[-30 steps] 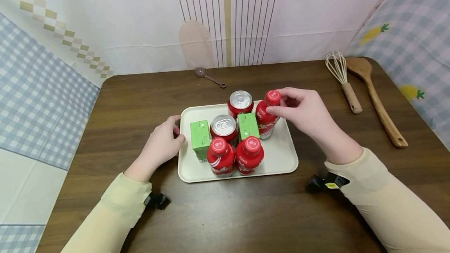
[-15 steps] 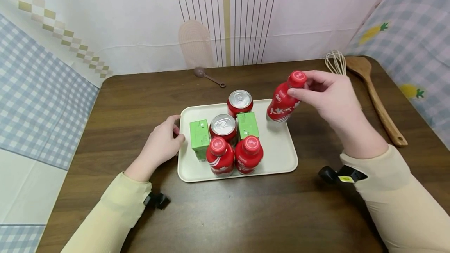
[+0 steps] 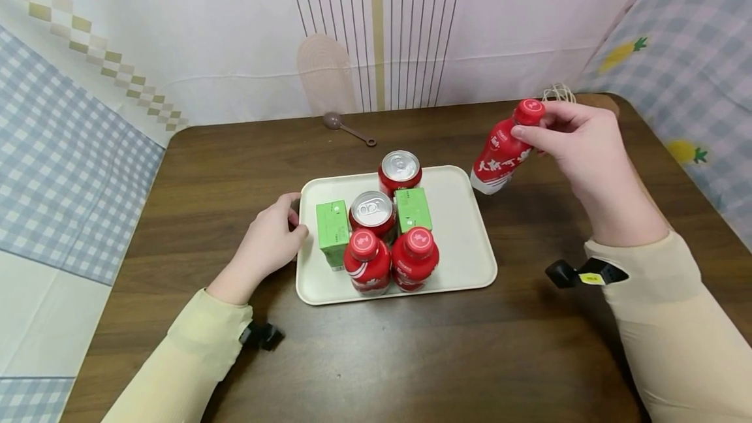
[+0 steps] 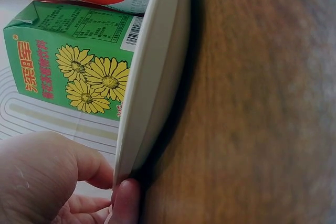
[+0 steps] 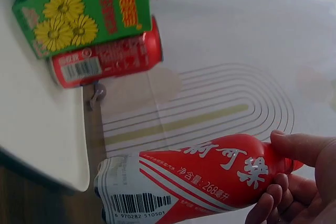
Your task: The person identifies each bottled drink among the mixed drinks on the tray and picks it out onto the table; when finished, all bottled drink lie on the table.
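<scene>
My right hand (image 3: 587, 142) pinches a red plastic drink bottle (image 3: 502, 152) by its neck, tilted and off the tray, past its right rim. The right wrist view shows the bottle's barcode and white base. At the left rim of a cream tray (image 3: 464, 247), my left hand (image 3: 267, 240) grips the edge with thumb and fingers. The tray holds two red bottles, one left (image 3: 367, 266) and one right (image 3: 414, 263), plus two red cans, one at the back (image 3: 401, 172) and one mid-tray (image 3: 373, 211). Two green drink cartons, one left (image 3: 333, 227) and one right (image 3: 414, 211), stand among them.
Behind the tray lies a small brown measuring spoon (image 3: 346, 128). A whisk (image 3: 558, 93) and a wooden spoon (image 3: 608, 102) at the back right are mostly hidden by my right hand and arm. Patterned cloth (image 3: 517, 31) hangs around the brown wooden table (image 3: 352, 358).
My right hand has lifted the bottle from the tray's back right and carried it rightward and back, beyond the rim. My left hand and the other drinks have stayed put.
</scene>
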Demonstrator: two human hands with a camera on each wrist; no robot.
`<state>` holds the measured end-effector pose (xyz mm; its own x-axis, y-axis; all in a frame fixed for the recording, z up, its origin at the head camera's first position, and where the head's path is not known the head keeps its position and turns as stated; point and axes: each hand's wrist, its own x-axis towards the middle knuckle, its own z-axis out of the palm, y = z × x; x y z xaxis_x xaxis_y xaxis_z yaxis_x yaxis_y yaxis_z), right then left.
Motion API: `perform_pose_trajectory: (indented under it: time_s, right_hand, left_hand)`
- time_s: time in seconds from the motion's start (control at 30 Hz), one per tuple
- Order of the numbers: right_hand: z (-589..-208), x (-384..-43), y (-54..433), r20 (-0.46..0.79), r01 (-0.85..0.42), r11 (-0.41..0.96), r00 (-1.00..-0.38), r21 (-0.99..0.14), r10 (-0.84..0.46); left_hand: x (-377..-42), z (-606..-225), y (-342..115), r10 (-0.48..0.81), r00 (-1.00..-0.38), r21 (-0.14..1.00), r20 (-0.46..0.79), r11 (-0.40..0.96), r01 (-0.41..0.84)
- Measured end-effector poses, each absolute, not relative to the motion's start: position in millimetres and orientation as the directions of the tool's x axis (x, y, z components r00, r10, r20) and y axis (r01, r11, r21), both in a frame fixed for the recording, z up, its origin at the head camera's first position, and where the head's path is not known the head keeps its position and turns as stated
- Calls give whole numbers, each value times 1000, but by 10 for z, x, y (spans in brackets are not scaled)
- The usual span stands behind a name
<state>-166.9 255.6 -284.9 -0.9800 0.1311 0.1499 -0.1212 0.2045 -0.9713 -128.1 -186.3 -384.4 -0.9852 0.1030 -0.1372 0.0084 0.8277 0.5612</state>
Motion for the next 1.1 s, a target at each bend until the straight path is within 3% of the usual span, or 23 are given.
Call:
perform_pose_trajectory:
  time_s: [0.27, 1.1]
  right_hand:
    - [-2923, -1777, 2706, 139, -72, 334, -973, -940, 182]
    - [-3113, -1935, 2923, 51, 46, 379, -969, -924, 241]
  left_hand:
    - [-1283, -3839, -1863, 107, -985, 561, -137, 828, 11]
    - [-1276, -3857, -1877, 106, -982, 590, -157, 808, -7]
